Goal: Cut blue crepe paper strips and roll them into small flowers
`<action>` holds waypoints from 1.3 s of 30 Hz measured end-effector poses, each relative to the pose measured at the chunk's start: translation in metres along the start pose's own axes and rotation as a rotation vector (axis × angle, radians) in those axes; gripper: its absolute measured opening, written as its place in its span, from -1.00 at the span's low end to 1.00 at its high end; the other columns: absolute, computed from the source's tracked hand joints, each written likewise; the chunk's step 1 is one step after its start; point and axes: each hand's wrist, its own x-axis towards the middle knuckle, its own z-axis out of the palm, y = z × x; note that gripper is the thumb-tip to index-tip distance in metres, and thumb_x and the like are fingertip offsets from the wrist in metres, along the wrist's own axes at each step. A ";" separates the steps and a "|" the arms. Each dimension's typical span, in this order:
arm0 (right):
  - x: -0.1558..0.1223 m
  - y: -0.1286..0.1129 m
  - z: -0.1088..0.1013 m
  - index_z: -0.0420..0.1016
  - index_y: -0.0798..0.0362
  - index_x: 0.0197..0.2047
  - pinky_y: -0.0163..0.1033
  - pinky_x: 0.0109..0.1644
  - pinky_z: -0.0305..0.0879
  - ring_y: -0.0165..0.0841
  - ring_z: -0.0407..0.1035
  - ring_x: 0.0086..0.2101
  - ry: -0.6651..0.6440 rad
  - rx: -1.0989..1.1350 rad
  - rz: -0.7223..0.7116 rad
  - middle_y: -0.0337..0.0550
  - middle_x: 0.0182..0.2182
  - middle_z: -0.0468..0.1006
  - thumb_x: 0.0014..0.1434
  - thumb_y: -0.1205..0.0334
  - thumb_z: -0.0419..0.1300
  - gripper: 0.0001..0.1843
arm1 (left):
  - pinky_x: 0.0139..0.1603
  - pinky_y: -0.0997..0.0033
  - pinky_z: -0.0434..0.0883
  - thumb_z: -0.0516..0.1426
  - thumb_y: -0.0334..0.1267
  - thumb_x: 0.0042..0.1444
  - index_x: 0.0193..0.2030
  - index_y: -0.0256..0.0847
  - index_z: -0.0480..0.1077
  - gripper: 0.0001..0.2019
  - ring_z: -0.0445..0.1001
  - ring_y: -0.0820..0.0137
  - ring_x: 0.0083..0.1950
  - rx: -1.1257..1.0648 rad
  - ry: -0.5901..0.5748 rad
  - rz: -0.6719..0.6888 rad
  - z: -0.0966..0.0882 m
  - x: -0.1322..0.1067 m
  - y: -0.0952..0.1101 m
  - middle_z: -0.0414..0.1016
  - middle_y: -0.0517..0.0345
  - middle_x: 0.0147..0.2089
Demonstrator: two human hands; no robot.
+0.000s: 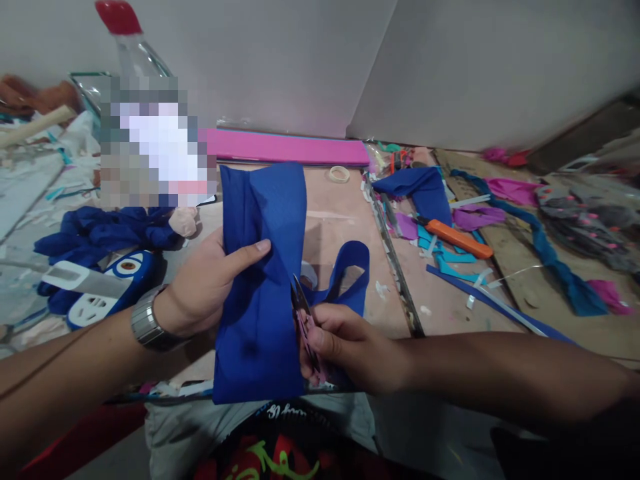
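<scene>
My left hand (210, 283) grips a folded piece of blue cloth (260, 267) held upright in front of me, thumb pressed on its front. My right hand (345, 347) is closed round small pink thread snips (305, 320), whose dark blades touch the cloth's right edge. A narrow blue strip (353, 270) loops away from that edge to the right. A metal watch sits on my left wrist.
A bottle with a red cap (123, 40) stands at the back left. A pink roll (290, 147) lies against the wall. An orange knife (460, 240), blue and purple scraps (425, 190) and a metal ruler (395, 260) lie right. Blue cloth (100, 230) and a power strip (110, 287) lie left.
</scene>
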 end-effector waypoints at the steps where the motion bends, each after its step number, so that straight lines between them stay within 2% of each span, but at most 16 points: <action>1: 0.000 0.001 0.000 0.38 0.11 -0.37 -0.39 -0.48 0.23 -0.52 0.34 -0.55 0.008 -0.001 0.003 -0.25 -0.50 0.48 0.23 -0.34 0.22 -0.40 | 0.05 0.16 0.58 0.39 -0.20 0.04 0.02 -0.26 0.52 -0.59 0.64 0.13 -0.04 0.004 -0.005 0.010 0.000 0.000 0.000 0.67 0.01 -0.02; 4: 0.001 0.002 0.001 0.40 0.11 -0.38 -0.42 -0.60 0.06 -0.55 0.22 -0.65 0.030 -0.019 -0.009 -0.31 -0.57 0.42 0.25 -0.35 0.19 -0.39 | 0.08 0.19 0.57 0.38 -0.24 0.05 0.06 -0.24 0.51 -0.58 0.63 0.16 0.00 -0.002 -0.027 0.052 0.000 0.000 -0.001 0.66 0.03 0.02; 7: 0.002 0.005 0.003 0.40 0.11 -0.40 -0.40 -0.61 -0.05 -0.58 0.09 -0.67 0.051 0.031 -0.039 -0.34 -0.61 0.36 0.28 -0.34 0.17 -0.39 | 0.13 0.15 0.55 0.37 -0.23 0.07 0.07 -0.24 0.50 -0.58 0.62 0.13 0.04 -0.033 -0.037 0.034 0.000 0.000 -0.001 0.65 0.02 0.03; 12: 0.004 0.011 0.002 0.34 0.08 -0.40 -0.36 -0.48 0.10 -0.53 0.18 -0.57 0.139 0.064 -0.027 -0.28 -0.54 0.40 0.28 -0.34 0.17 -0.40 | 0.14 0.09 0.55 0.34 -0.21 0.11 -0.02 -0.26 0.55 -0.69 0.60 0.07 0.08 -0.104 -0.032 0.025 0.002 0.001 -0.002 0.67 0.00 -0.03; 16: 0.004 0.012 -0.003 0.37 0.09 -0.36 -0.35 -0.44 0.15 -0.49 0.23 -0.53 0.120 0.011 -0.023 -0.26 -0.52 0.43 0.24 -0.35 0.21 -0.40 | 0.16 0.12 0.54 0.36 -0.23 0.09 -0.03 -0.24 0.57 -0.69 0.61 0.10 0.08 -0.103 -0.043 0.031 0.003 0.002 -0.003 0.67 0.00 0.00; 20: 0.003 0.011 -0.003 0.40 0.10 -0.36 -0.36 -0.50 0.07 -0.50 0.21 -0.57 0.124 -0.024 0.004 -0.28 -0.56 0.43 0.20 -0.36 0.25 -0.40 | 0.09 0.12 0.58 0.39 -0.23 0.05 0.01 -0.23 0.56 -0.64 0.64 0.14 -0.01 -0.071 -0.050 0.027 0.001 0.003 -0.003 0.66 -0.01 0.03; 26: 0.004 0.009 0.002 0.40 0.10 -0.42 -0.37 -0.53 0.03 -0.53 0.19 -0.61 0.098 0.070 -0.029 -0.28 -0.59 0.42 0.28 -0.31 0.19 -0.40 | 0.01 0.17 0.59 0.40 -0.20 0.04 -0.03 -0.22 0.56 -0.65 0.64 0.18 -0.08 -0.056 -0.023 0.051 0.000 0.004 -0.005 0.68 0.03 -0.05; 30: 0.006 0.009 0.003 0.44 0.12 -0.40 -0.41 -0.54 0.06 -0.55 0.21 -0.62 0.055 0.151 -0.073 -0.30 -0.61 0.42 0.30 -0.25 0.21 -0.44 | 0.13 0.11 0.55 0.38 -0.22 0.07 -0.04 -0.23 0.57 -0.68 0.62 0.12 0.04 -0.077 -0.010 0.066 0.001 0.003 -0.004 0.67 0.00 -0.01; 35: 0.004 0.012 0.003 0.47 0.10 -0.36 -0.44 -0.57 0.15 -0.54 0.27 -0.66 0.113 0.217 -0.054 -0.33 -0.65 0.44 0.19 -0.24 0.34 -0.48 | 0.15 0.03 0.55 0.35 -0.19 0.12 -0.03 -0.28 0.58 -0.69 0.61 0.05 0.09 -0.104 -0.004 0.041 -0.001 0.003 -0.003 0.67 -0.06 0.00; 39: 0.001 0.008 0.003 0.49 0.12 -0.36 -0.46 -0.71 0.00 -0.56 0.18 -0.76 0.118 0.194 0.018 -0.34 -0.70 0.44 0.15 -0.32 0.32 -0.42 | 0.16 0.02 0.56 0.35 -0.20 0.12 -0.02 -0.28 0.58 -0.69 0.62 0.05 0.09 -0.096 0.004 0.056 -0.001 0.002 -0.002 0.67 -0.05 0.01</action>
